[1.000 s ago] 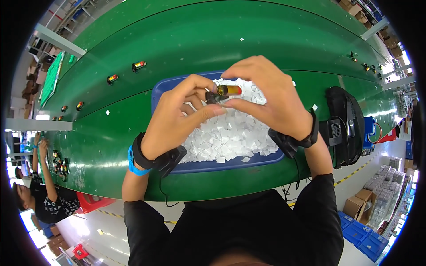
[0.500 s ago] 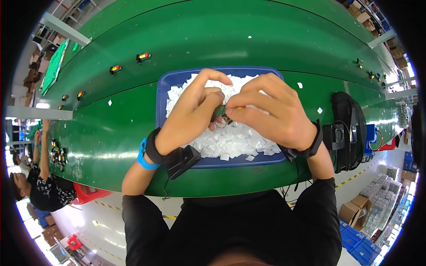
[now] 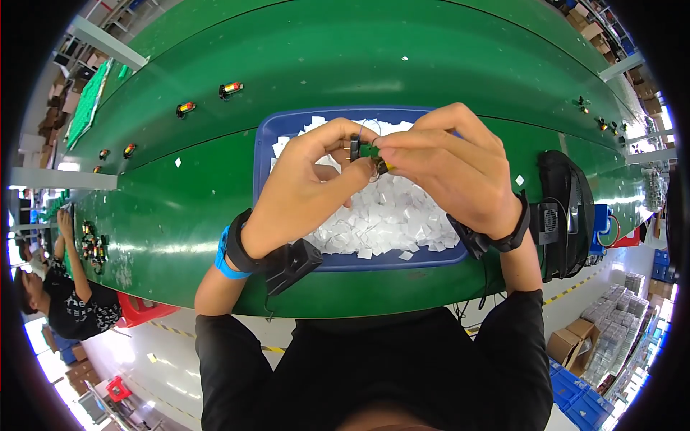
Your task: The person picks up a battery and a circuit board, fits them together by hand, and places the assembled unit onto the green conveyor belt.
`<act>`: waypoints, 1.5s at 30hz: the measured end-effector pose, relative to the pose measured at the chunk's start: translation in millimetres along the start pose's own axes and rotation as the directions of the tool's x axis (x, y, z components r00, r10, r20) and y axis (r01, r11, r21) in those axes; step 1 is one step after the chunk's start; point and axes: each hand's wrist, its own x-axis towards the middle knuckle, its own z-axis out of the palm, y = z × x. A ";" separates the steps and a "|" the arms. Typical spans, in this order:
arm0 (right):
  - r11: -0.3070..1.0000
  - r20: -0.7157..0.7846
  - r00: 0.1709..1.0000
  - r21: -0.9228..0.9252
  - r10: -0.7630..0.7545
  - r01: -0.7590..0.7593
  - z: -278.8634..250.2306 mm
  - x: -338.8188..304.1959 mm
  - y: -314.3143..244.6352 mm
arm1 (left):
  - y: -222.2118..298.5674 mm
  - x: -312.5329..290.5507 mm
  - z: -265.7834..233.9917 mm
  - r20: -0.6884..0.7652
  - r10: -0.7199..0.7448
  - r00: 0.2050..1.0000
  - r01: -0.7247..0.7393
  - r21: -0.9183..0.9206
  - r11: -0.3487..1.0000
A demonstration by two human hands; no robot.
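Over the blue bin, my two hands hold a small electronic assembly. It has a black end with metal pins, a green circuit board, a yellow part and thin looping wires. My left hand pinches the black end between thumb and fingers. On the other side, my right hand has its thumb and fingertips closed on the board and yellow part, partly hiding them. Many small white pieces fill the bin below.
Similar red-and-yellow assemblies lie on the green table, with a cluster at the left. A black bag rests right of the bin. A co-worker sits at far left. Black wrist-mounted devices trail cables.
Both hands have risen slightly away from me. The assembly has been turned, so its black pinned end and green board now show. The co-worker's arms have shifted.
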 end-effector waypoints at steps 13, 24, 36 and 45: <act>0.992 -0.041 0.998 -0.112 -0.056 0.051 1.7 1.3 0.7 | -1.9 -2.7 1.7 -0.091 0.114 0.989 -0.103 0.123 0.987; 0.982 -0.084 0.994 -0.178 -0.076 0.061 -2.4 3.7 -7.5 | -0.1 -5.4 -0.6 -0.013 0.146 0.989 -0.137 0.283 0.949; 0.929 -0.068 0.935 0.161 0.348 -0.334 -16.1 6.1 -27.4 | -8.8 3.1 2.9 -0.216 0.356 0.909 -0.389 -0.135 0.911; 0.833 -0.045 0.889 0.373 0.455 -0.408 -6.8 2.1 -26.6 | -22.6 4.9 3.4 -0.137 0.550 0.824 -0.530 0.158 0.833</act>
